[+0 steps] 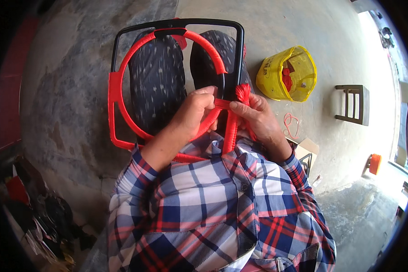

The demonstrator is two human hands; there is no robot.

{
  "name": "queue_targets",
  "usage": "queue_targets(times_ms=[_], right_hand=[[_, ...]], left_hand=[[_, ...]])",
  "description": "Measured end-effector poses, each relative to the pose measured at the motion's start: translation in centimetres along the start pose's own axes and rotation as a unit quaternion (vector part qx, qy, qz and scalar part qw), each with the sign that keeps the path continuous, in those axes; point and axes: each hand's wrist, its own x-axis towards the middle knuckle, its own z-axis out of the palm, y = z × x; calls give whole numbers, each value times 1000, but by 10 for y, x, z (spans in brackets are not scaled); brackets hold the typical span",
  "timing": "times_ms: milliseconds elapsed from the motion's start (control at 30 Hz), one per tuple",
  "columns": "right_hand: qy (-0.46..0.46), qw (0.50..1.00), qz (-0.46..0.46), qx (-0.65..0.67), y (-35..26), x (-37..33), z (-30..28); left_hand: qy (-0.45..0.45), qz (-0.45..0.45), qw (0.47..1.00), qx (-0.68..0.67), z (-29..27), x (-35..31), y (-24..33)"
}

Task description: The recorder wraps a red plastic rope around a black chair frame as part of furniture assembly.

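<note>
Across my lap lies a rectangular frame [240, 43] with a round ring [130, 61] inside it. Red cord is wound tightly over much of both; the frame's top and upper right side and a stretch of the ring's right side are bare black. My left hand [196, 109] is closed at the ring's right side, fingers curled on a flat red cord band [222, 104]. My right hand [260, 119] pinches the band's other end near the frame's right bar, with a bunched bundle of red cord [243, 93] beside its fingers. Some fingertips are hidden behind the frame.
A yellow bucket [276, 75] with red pieces inside stands on the concrete floor ahead right. Beyond it is a small dark stool [352, 104]. A loose red cord loop [291, 125], a cardboard box [307, 147] and an orange-red spool [375, 164] are to the right. Mixed scraps [43, 217] lie lower left.
</note>
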Motion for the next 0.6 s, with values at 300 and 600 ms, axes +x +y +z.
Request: queue_targets(times_ms=[300, 600], right_hand=[[14, 1000, -4, 24, 3, -3, 4], [16, 999, 3, 30, 6, 1, 0]], left_hand=[[14, 25, 998, 54, 6, 2, 0], [15, 34, 999, 13, 2, 4, -5]])
